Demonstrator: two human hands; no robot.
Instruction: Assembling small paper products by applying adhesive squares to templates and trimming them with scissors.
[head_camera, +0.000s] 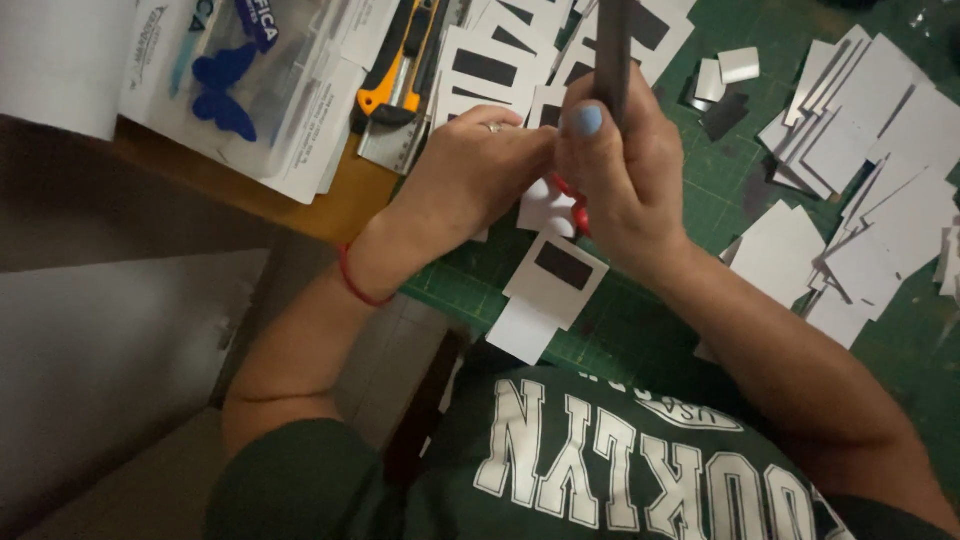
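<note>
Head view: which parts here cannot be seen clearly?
- Head view: right hand hides the red-handled tool's working end.
- Left hand covers the white card being worked on.
- The dark bar is cut off by the top edge.
- The utility knife is partly under paper cards.

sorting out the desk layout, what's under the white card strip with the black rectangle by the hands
The white card strip lies on the green cutting mat, its lower end hanging past the mat edge. Its upper end runs beneath the left hand and right hand, so that part is hidden.
</note>
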